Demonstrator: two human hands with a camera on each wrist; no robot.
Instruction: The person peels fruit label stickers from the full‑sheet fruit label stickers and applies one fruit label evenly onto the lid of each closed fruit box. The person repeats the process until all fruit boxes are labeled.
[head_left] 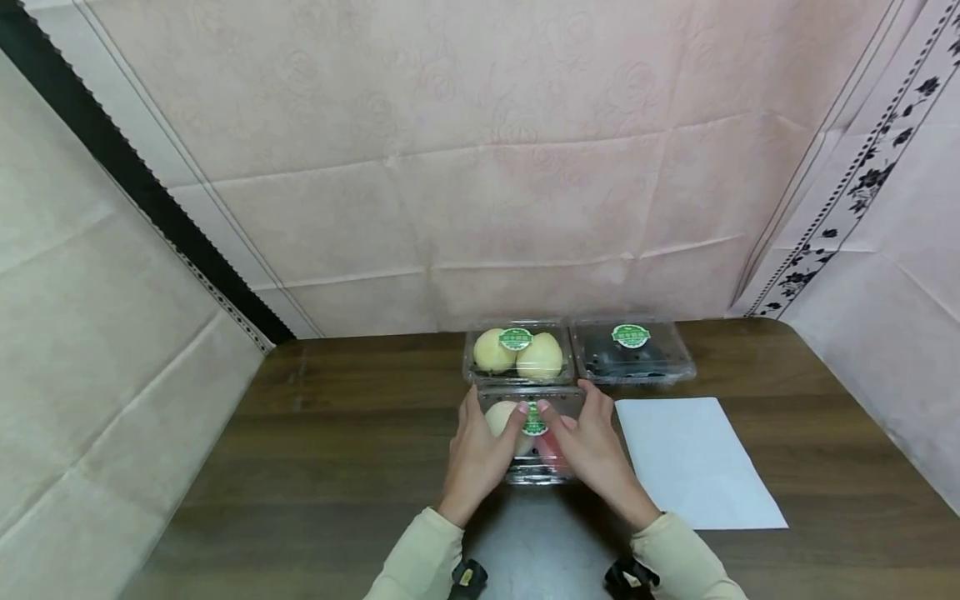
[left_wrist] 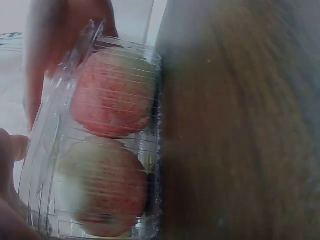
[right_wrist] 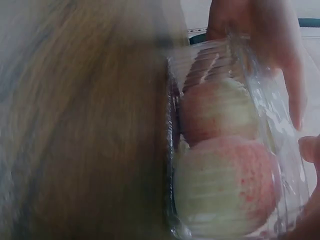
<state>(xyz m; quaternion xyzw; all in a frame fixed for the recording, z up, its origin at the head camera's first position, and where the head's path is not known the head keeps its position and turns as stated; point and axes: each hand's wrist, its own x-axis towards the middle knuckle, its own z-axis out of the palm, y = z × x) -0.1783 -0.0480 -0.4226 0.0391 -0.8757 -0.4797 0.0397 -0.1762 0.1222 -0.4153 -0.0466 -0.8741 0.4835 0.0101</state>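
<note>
A clear plastic clamshell box (head_left: pixel 542 477) stands on the table in front of me, with two round red-and-pale fruits (left_wrist: pixel 112 92) inside that look like peaches. A green-and-white label (head_left: pixel 535 421) is on its lid. My left hand (head_left: pixel 480 454) grips the box's left side and my right hand (head_left: pixel 598 450) its right side. Both thumbs lie over the lid, their tips near the label. Through the ribbed wall in the right wrist view, the fruits (right_wrist: pixel 225 185) sit side by side.
Behind, against the cloth backdrop (head_left: pixel 525 208), stand a clear box (head_left: pixel 566 367) with two pale yellow fruits and another box (head_left: pixel 678 367) with dark contents, both green-labelled. A white sheet (head_left: pixel 693 467) lies to the right on the wooden table (head_left: pixel 337 483).
</note>
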